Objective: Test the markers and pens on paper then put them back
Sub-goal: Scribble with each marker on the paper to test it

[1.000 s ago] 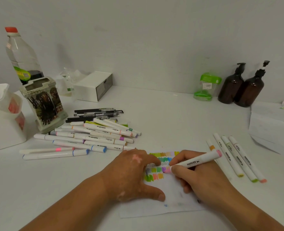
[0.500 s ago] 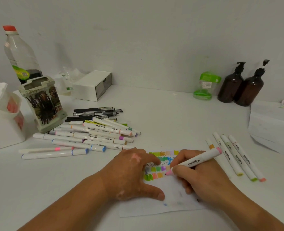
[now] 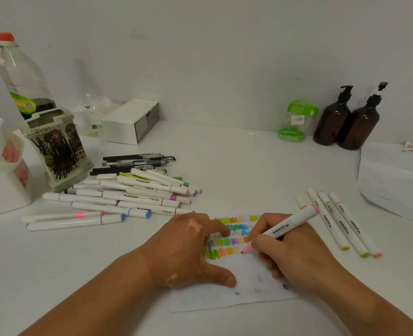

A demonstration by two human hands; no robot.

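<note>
Two hands work over one sheet of paper lying toward the near edge of the white table. The left hand rests flat on the sheet, fingers straight and spread, holding nothing. The right hand has thumb and fingers curled round one white marker; its pink tip touches the paper at the right end of the lowest row of colour swatches. Four capped markers lie side by side just right of the paper, toward the right edge; one is partly hidden behind the held marker. Toward the left edge lies one overlapping pile of white markers; the overlap prevents an exact count. Two more markers lie parallel, just in front of the pile. Several black pens lie behind the pile, number unclear. Containers: one printed pen holder stands upright beside the pile, contents not discernible. One clear plastic bottle with a red cap stands behind it in the rear left corner. One white tub at the left edge holds something red. Along the back edge stand one white drawer box, one clear jar with a green lid, and two brown pump bottles side by side. One white package sits at the right edge.
</note>
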